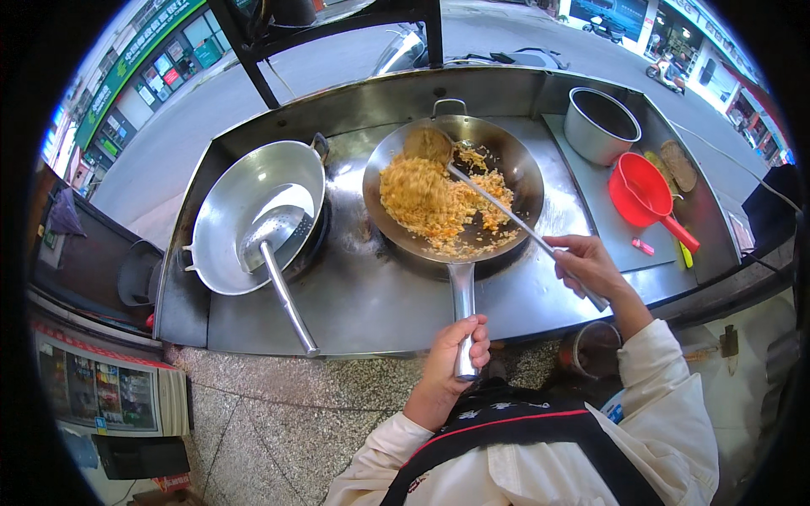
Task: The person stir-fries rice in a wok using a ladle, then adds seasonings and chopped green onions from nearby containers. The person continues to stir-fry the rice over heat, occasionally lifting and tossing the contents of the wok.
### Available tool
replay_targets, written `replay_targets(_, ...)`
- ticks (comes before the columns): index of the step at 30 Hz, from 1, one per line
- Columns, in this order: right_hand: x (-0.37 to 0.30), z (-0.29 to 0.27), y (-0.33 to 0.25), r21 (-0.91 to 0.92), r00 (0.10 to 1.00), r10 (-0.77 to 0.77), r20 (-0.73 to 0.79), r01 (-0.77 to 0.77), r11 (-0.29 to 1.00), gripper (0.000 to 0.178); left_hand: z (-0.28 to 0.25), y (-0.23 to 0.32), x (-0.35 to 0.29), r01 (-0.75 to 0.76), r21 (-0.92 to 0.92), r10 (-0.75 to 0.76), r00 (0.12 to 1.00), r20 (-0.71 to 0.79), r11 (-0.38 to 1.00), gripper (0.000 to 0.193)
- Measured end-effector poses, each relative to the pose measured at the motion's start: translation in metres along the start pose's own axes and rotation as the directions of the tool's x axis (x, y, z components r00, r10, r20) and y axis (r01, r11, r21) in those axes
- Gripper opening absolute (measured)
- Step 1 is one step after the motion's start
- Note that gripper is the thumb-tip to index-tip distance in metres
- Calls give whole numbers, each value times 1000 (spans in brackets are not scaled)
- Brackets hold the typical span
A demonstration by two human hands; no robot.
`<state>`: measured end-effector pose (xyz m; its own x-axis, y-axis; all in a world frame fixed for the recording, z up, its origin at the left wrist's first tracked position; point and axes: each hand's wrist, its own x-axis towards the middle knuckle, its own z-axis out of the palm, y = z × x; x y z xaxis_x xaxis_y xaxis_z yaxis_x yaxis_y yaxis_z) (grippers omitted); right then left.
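Observation:
My left hand (456,350) is wrapped round the metal handle of a wok (527,164) on the right side of the steel counter. Fried rice (451,207) lies in the wok, heaped on its left side and blurred there by motion. My right hand (591,268) grips the long handle of a ladle (498,202). The ladle's bowl is over the rice at the wok's far left, coated in orange-brown. To the left, a large silvery two-handled wok (219,207) sits tilted. A perforated skimmer (278,278) rests in it, its handle jutting over the counter's front.
On the right stand a deep metal pot (602,126), a red plastic scoop (639,190), a small pink object (642,246) and brownish pads (677,166). The steel counter (371,308) has a raised back wall (489,93). Below at left is a display cabinet (101,388).

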<state>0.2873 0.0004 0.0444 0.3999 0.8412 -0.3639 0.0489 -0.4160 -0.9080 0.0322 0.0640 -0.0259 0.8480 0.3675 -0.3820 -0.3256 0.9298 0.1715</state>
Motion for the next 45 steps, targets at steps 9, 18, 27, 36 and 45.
replay_targets(9, 8, 21, -8, -418, 991, -90, 94, 121, 900, 37, 0, 0, -1, 17, -9, -17, 1000, -6, 1000, 20)
replay_targets(18, -128, -75, -62, -905, 885, -361, 294, 378, 192, 36, 1, 0, -1, 4, -10, -3, 1000, 16, 1000, 20)
replay_targets(27, -39, -20, -18, -829, 863, -428, 267, 432, 355, 34, 0, -1, 0, 4, -29, -4, 1000, 3, 1000, 20)
replay_targets(36, 23, -6, -21, -941, 831, -463, 309, 337, -23, 41, -1, 0, 0, 4, -44, -3, 1000, 9, 999, 21)
replay_targets(45, -4, -49, -5, -982, 901, -393, 184, 148, -119, 32, -1, -1, 1, 2, -65, 0, 1000, 26, 998, 21)
